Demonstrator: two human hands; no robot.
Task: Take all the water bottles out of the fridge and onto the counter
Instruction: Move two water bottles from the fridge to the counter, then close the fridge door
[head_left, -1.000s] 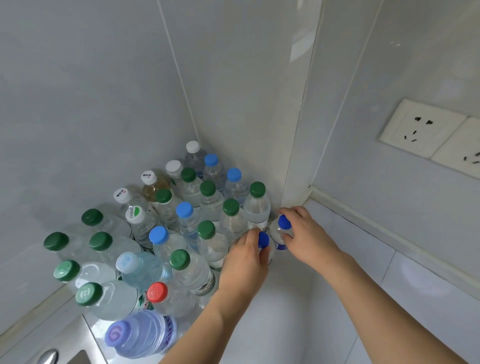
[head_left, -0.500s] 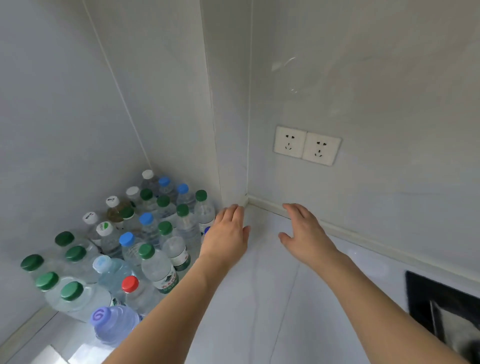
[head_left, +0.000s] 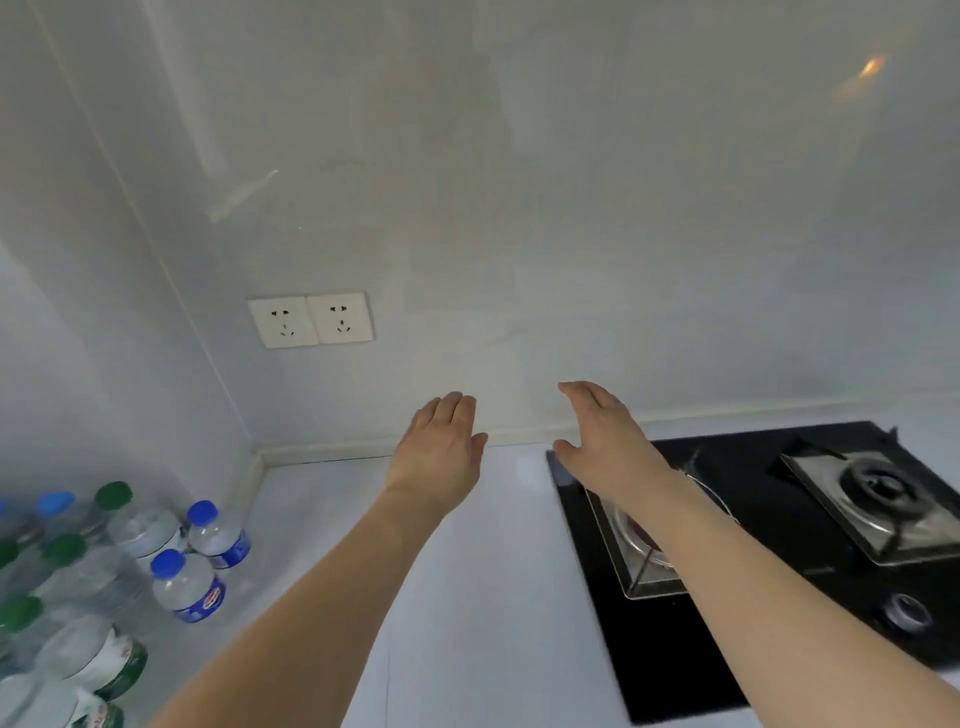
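Both hands hang in the air above the white table, empty, with fingers straight and held together. The left hand is palm down over the bare stretch of table near the back wall. The right hand is just beside it, turned more on edge with the thumb lowest, above the near-left corner of the black glass gas hob. The right forearm crosses over the hob's left burner, whose square steel tray shows beneath it.

The clear plastic water bottles stand upright in a tight crowd at the left end of the table, in the corner where two pale tiled walls meet. Most carry green caps, a few light blue. On the right edge of the crowd stand two small bottles with dark blue caps and blue labels: one nearer the wall, the other just in front of it. Both are well apart from the hands. The lower-left bottles run off the frame edge, so their count cannot be told.

On the back wall a white double power socket sits above the table, left of the hands. The hob's right burner sits in its own steel tray, and a round silver knob lies on the glass in front of it.
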